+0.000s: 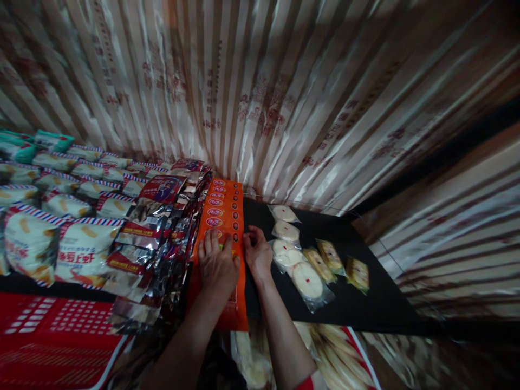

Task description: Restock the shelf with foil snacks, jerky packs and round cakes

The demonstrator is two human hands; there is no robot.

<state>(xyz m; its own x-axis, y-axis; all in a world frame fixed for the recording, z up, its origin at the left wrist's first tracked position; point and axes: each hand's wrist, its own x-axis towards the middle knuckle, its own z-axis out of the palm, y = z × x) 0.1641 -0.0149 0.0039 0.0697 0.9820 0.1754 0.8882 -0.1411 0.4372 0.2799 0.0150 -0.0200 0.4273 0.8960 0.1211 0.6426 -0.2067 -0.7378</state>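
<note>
My left hand lies with its fingers stretched out over a row of overlapping orange snack packets at the shelf's middle. At the right edge of that row is my right hand, its fingers curled in toward the thumb; whatever is between them, if anything, is hidden. Dark red and silver packets stand in a dense row just left of the orange ones. On the right, clear bags of round white flat pieces lie on the black shelf, nearest to my right hand.
Several white packets with striped edges fill the left, with green packets behind. Small yellow packs lie at the right. Below are a red basket and bags of long pale pieces. Striped sheeting hangs behind.
</note>
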